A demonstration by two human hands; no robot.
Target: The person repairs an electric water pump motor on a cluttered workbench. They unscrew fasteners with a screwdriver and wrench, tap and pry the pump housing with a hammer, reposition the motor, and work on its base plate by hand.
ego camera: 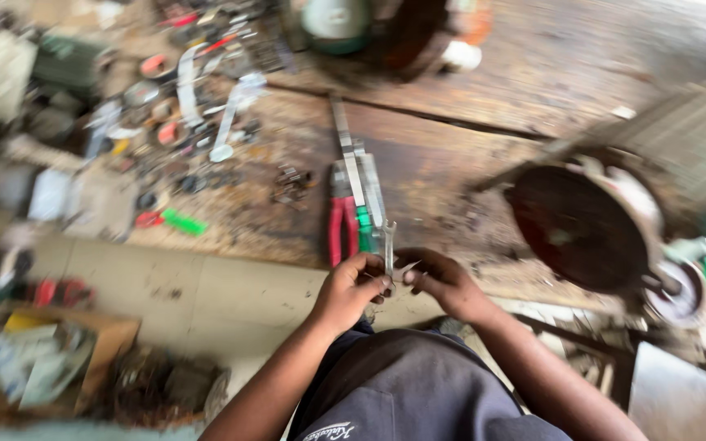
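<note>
You hold a small metal wrench (389, 249) between your two hands, just in front of your body and at the near edge of the wooden tabletop (451, 155). Its long axis stands nearly upright, pointing away from you, with the open end on top, and a second thin metal piece seems to stick out to the right of the wrench; the blur does not let me tell what it is. Your left hand (351, 287) is closed around the lower part of the wrench, fingers curled. Your right hand (444, 282) is also closed and touches the wrench from the other side, with the fingertips pinching. Both hands are equally near to the wrench.

Just beyond the wrench lie pliers with red handles (341, 219) and long flat metal tools (361, 175), all pointing away from you. To the right of the wrench sits a round dark machine part (578, 224). Far to the left of the wrench there is a heap of small parts (181, 106).
</note>
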